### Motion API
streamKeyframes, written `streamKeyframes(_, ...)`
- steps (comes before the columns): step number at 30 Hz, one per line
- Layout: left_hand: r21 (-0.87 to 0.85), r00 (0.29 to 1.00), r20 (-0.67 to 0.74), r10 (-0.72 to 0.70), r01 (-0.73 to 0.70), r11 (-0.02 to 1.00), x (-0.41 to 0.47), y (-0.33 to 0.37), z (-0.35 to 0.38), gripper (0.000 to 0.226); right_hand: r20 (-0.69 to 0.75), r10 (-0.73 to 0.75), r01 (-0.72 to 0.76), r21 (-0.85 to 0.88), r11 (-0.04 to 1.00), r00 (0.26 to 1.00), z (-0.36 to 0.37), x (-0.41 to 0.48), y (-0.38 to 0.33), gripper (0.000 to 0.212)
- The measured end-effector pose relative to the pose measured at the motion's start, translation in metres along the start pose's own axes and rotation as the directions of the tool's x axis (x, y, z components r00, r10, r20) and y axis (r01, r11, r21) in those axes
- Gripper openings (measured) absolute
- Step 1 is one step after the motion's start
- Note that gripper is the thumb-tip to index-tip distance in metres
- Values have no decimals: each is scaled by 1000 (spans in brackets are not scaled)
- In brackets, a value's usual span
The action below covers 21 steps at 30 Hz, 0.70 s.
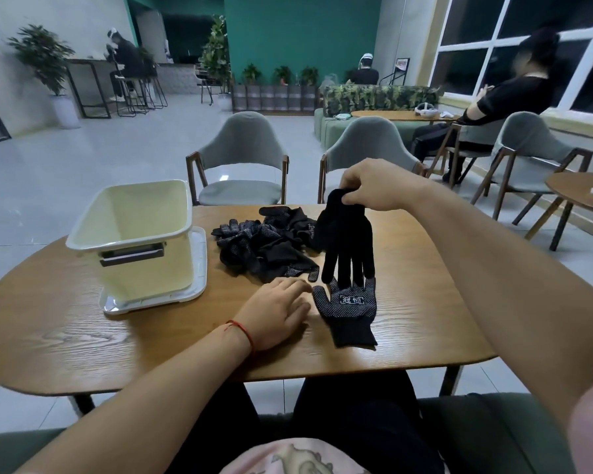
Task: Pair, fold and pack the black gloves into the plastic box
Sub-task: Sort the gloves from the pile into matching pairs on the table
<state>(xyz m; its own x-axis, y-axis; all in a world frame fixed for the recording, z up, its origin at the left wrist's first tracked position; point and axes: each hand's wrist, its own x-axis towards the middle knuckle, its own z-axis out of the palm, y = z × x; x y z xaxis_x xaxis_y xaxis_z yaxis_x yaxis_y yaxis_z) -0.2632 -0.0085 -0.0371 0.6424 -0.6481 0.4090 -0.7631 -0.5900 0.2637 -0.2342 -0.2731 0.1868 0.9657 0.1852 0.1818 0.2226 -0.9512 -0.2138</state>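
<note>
Resting my left hand flat on the counter, fingers released, I have it just beside the dotted glove at its 3 o'clock, ready to steady it. A second glove hangs fingertips-down over the first, likely for pairing, its cuff pinched by the fingers of my right hand. The glove pile lies at 12 o'clock and the plastic box at 10.

Probably a café lounge: armchairs, bar stools, potted plants.
</note>
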Motion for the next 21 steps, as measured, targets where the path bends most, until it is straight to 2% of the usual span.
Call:
streamKeyframes(5,93,991,89,-98,90,992,34,23,24,49,-40,21,-20,28,999,999,8,-2,18,18)
streamKeyframes(10,122,964,253,-81,52,991,42,21,30,66,-49,38,-36,55,998,998,12,-6,27,20)
streamKeyframes(13,102,955,279,-98,72,992,40,19,31,67,-40,51,-48,75,996,998,12,-7,29,19)
streamKeyframes(15,61,968,229,-100,88,994,39,20,30,61,-37,50,-46,89,995,998,14,-7,29,20)
streamKeyframes(19,-4,997,-15,-78,78,997,30,24,24,41,-32,63,-59,100,993,998,20,-2,26,22)
streamKeyframes(21,0,997,-47,-61,61,998,23,23,20,36,-44,67,-63,93,994,997,23,1,25,22)
